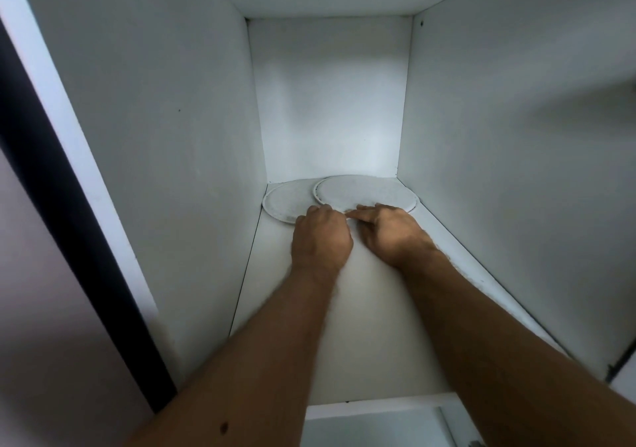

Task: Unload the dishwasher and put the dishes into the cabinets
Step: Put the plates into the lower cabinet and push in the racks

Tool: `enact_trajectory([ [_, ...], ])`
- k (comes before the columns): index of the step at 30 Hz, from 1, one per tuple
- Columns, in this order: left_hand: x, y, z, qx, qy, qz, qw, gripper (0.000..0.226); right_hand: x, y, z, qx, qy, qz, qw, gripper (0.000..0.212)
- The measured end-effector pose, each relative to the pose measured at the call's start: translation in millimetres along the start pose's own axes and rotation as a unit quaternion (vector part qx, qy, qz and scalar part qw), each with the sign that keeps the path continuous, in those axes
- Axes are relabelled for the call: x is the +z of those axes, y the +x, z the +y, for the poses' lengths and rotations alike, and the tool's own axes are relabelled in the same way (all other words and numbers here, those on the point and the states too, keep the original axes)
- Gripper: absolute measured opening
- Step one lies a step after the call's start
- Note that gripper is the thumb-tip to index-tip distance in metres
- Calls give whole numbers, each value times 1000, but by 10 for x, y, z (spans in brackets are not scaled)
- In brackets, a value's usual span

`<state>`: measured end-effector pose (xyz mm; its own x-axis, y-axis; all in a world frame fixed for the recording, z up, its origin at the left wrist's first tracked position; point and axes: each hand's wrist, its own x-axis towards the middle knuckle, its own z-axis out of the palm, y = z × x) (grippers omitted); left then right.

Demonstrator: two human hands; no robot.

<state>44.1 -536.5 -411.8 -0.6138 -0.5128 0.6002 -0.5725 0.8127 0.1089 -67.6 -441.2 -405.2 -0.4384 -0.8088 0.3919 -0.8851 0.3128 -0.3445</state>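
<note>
Deep inside the white cabinet (481,136), our left hand (321,236) and right hand (389,231) pinch the near rim of the upper round white plate (364,190), overlapping another white plate (285,202). We judge stacking underway; next, slide it square.

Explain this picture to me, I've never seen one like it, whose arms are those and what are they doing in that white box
There is no machine here. A person wears a camera on the head, so you see their own two bare arms reaching forward. The white box is a cabinet, seen from its open front. Two plates lie flat at the back of its shelf, the right plate overlapping the left plate. The left hand and right hand are at the near edge of the plates; whether either has a grip is hard to tell.
</note>
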Motion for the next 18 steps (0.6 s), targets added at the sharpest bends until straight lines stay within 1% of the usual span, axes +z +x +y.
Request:
enact_trajectory([
  [5,15,2,7,-4,-16,13,1000,20,15,34,31,2,-13,-8,1000,42],
  [7,8,-5,8,-7,-30,30,999,15,15,36,32,0,-17,4,1000,45],
  [9,2,-8,2,-16,-43,37,998,18,10,28,29,-1,-18,14,1000,44],
  [14,-126,-39,31,-45,-52,-7,998,34,-30,-3,-32,-9,-18,14,1000,44],
  [18,-162,-40,37,-60,-49,-34,996,31,-51,-51,-66,-8,-39,8,999,43],
])
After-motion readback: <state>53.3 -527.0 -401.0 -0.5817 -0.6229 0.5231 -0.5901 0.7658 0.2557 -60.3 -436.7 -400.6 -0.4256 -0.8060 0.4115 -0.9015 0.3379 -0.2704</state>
